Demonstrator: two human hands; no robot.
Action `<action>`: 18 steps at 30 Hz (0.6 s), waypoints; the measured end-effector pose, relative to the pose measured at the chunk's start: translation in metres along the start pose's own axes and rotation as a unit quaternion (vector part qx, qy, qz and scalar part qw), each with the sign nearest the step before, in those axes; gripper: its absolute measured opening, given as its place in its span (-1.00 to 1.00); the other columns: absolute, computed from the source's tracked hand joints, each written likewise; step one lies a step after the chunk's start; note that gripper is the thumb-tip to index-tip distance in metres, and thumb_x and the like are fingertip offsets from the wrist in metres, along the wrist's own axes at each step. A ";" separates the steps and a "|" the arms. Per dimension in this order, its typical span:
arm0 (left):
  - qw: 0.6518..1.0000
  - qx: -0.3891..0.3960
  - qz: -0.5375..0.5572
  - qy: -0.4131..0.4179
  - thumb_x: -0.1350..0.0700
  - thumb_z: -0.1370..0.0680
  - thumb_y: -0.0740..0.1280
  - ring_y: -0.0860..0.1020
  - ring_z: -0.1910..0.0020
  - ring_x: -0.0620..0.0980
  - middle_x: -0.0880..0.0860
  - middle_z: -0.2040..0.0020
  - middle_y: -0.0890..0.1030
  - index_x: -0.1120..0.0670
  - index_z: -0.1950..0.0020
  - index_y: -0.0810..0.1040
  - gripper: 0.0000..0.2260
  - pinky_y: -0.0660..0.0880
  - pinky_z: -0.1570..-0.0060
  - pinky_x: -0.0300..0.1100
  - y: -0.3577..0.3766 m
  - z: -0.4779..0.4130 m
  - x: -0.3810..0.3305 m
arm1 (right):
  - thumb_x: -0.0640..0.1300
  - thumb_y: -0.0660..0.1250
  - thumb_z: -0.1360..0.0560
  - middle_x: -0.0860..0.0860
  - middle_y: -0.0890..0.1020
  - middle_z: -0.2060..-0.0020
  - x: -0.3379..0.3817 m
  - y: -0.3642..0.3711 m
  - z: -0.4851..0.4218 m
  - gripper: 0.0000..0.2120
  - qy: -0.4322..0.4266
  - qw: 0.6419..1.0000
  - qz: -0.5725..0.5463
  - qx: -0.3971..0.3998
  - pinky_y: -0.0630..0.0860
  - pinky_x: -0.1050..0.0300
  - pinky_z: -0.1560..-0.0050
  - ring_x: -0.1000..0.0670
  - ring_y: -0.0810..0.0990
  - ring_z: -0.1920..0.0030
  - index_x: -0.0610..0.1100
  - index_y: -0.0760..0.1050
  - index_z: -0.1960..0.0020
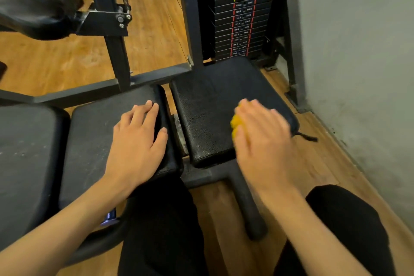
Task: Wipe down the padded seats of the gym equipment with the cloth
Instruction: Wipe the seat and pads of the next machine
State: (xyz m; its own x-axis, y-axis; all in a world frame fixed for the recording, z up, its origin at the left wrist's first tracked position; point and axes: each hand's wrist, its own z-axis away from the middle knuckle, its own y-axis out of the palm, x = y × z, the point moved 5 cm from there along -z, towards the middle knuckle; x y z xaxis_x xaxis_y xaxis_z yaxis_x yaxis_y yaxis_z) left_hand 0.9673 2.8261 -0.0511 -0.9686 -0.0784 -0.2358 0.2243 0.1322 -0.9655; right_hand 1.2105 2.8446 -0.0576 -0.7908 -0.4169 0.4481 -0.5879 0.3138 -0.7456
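Three black padded seats lie side by side. My right hand [262, 132] presses a yellow cloth [235, 123] onto the right padded seat [208, 105], near its right front part; the hand is blurred and only a bit of cloth shows at its left edge. My left hand [139, 139] rests flat, fingers straight, on the right end of the middle padded seat [98, 127]. The left padded seat [24, 150] is dusty and untouched.
A black weight stack [243, 13] stands right behind the right seat. A grey wall [358, 51] runs along the right. Black steel frame bars [116, 51] rise behind the middle seat, with another black pad [35, 6] at top left. My dark-clothed knees sit below, over wooden floor.
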 end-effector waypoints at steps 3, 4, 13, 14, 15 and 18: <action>1.000 0.002 -0.011 0.000 -0.13 -0.61 0.02 0.21 -0.55 0.16 0.07 -0.57 0.30 0.12 -0.61 0.26 -0.39 0.25 -0.45 0.17 0.001 -0.001 -0.001 | -0.08 0.05 -0.64 -0.06 0.39 -0.49 -0.018 -0.011 -0.033 -0.55 0.075 0.992 0.081 0.057 0.22 -0.05 -0.51 -0.03 0.29 -0.52 -0.16 0.42 -0.46; 1.000 0.006 -0.016 0.000 -0.14 -0.61 0.01 0.19 -0.56 0.15 0.07 -0.58 0.29 0.12 -0.61 0.25 -0.39 0.23 -0.47 0.15 0.002 -0.002 -0.001 | -0.10 0.04 -0.65 -0.10 0.33 -0.52 -0.021 -0.006 -0.045 -0.55 0.064 0.986 0.117 0.096 0.22 -0.05 -0.50 -0.07 0.26 -0.54 -0.19 0.37 -0.48; 1.000 0.007 -0.013 -0.003 -0.17 -0.61 -0.03 0.12 -0.61 0.10 0.06 -0.61 0.24 0.09 -0.63 0.19 -0.37 0.12 -0.55 0.07 0.002 -0.003 0.001 | -0.07 0.03 -0.68 -0.23 0.02 -0.58 0.002 0.072 -0.158 -0.48 0.018 0.953 0.183 0.243 0.09 -0.11 -0.52 -0.22 -0.01 -0.58 -0.23 0.07 -0.59; 1.000 0.004 -0.009 -0.004 -0.17 -0.61 -0.03 0.12 -0.61 0.09 0.06 -0.61 0.25 0.10 -0.63 0.20 -0.37 0.11 -0.55 0.06 0.001 -0.003 0.002 | -0.05 0.04 -0.68 -0.23 0.03 -0.58 0.021 0.079 -0.149 -0.47 -0.013 0.953 0.188 0.238 0.12 -0.12 -0.51 -0.21 0.01 -0.57 -0.21 0.08 -0.58; 1.000 0.000 -0.004 -0.004 -0.16 -0.62 -0.02 0.13 -0.61 0.09 0.06 -0.60 0.25 0.10 -0.63 0.21 -0.37 0.12 -0.55 0.06 0.001 -0.003 0.002 | -0.04 0.05 -0.67 -0.23 0.04 -0.58 0.041 0.085 -0.135 -0.47 -0.049 0.952 0.186 0.236 0.13 -0.13 -0.52 -0.21 0.01 -0.57 -0.21 0.07 -0.59; 1.000 -0.005 0.004 -0.005 -0.14 -0.61 0.00 0.16 -0.60 0.10 0.07 -0.59 0.28 0.10 -0.62 0.24 -0.39 0.14 -0.54 0.07 0.001 -0.005 0.003 | -0.05 0.03 -0.69 -0.17 0.01 -0.60 0.082 0.085 -0.085 -0.45 -0.157 0.938 0.151 0.269 0.06 -0.08 -0.56 -0.14 -0.05 -0.60 -0.21 -0.01 -0.60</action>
State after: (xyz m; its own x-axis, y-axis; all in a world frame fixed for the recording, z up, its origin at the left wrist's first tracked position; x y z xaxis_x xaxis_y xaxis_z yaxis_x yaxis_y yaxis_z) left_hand 0.9641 2.8305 -0.0524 -0.9656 -0.0878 -0.2449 0.2310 0.1431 -0.9624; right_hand 1.0811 2.9095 -0.0422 -0.7692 -0.6349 0.0723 -0.1073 0.0169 -0.9941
